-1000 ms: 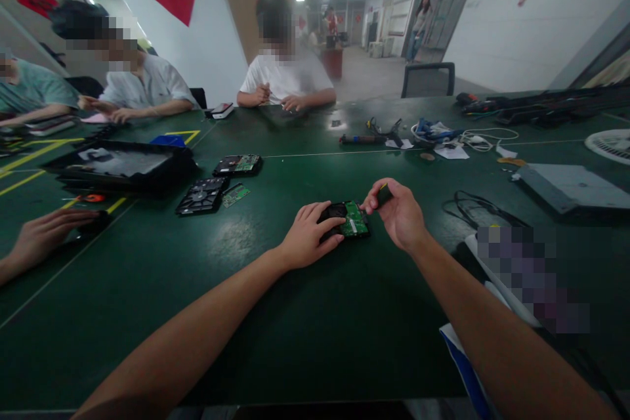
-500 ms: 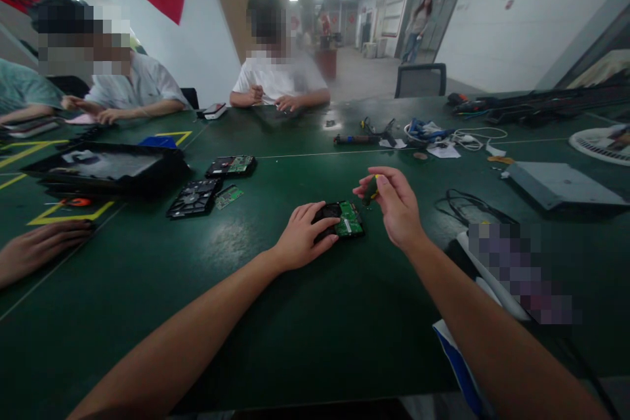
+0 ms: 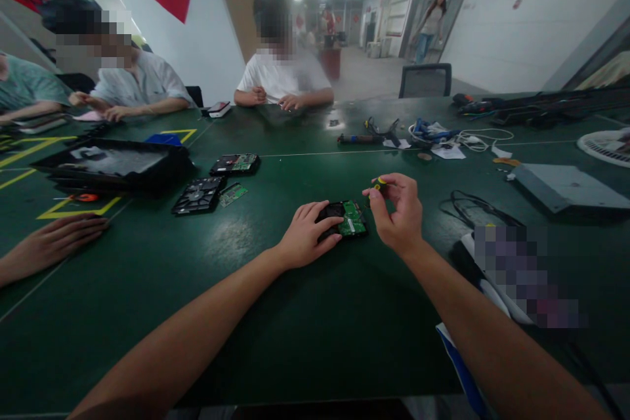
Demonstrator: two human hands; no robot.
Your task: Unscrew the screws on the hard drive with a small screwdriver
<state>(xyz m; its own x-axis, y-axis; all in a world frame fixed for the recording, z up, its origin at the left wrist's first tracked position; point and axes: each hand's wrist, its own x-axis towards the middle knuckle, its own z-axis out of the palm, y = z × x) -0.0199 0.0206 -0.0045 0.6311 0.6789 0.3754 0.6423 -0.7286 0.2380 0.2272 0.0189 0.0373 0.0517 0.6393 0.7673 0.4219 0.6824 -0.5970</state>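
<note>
A hard drive (image 3: 348,218) with a green circuit board facing up lies on the green table (image 3: 275,315) in front of me. My left hand (image 3: 306,235) rests on its left half, fingers spread flat, holding it down. My right hand (image 3: 399,213) is just right of the drive, its fingers pinched round a small screwdriver (image 3: 380,185) with a black and yellow handle. The screwdriver's tip is hidden behind my fingers.
Two more drives (image 3: 236,164) (image 3: 199,195) and a loose circuit board (image 3: 233,194) lie to the left, next to a black tray (image 3: 113,166). Another person's hand (image 3: 59,236) rests at the left edge. Cables (image 3: 472,210), tools (image 3: 374,134) and a grey box (image 3: 566,187) lie to the right. People sit across the table.
My right hand lifted the screwdriver off the drive and turned it in the fingers, then came back down beside the drive. My left hand stayed on the drive.
</note>
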